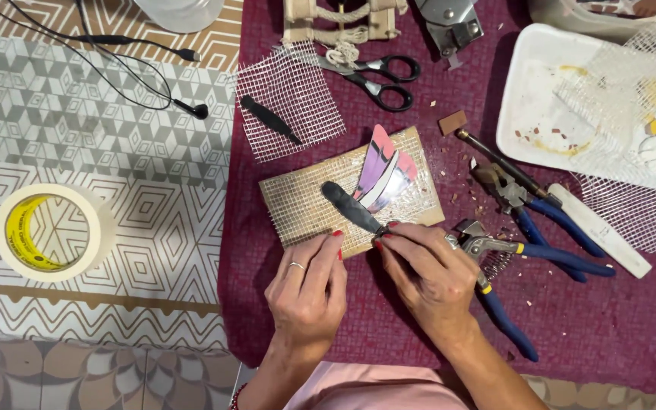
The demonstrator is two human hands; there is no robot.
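A brown cardboard piece point(298, 209) covered with white mesh lies on the maroon cloth point(609, 326). Pink, purple and silver mosaic pieces point(383, 171) sit on it, shaped like a feather. My right hand point(427, 273) grips a small tool with a dark grey handle point(349, 207), its working end down between my fingers at the cardboard's near edge. My left hand point(309, 292) rests beside it, fingertips touching the same near edge of the cardboard.
Blue-handled pliers point(529, 254) and nippers point(540, 212) lie right of my hand. A white tray point(533, 106) with mesh and tile bits is at top right. Scissors point(381, 80), a loose mesh square point(290, 99), a black tool point(267, 118), a tape roll point(51, 231) and earphones point(153, 76) surround.
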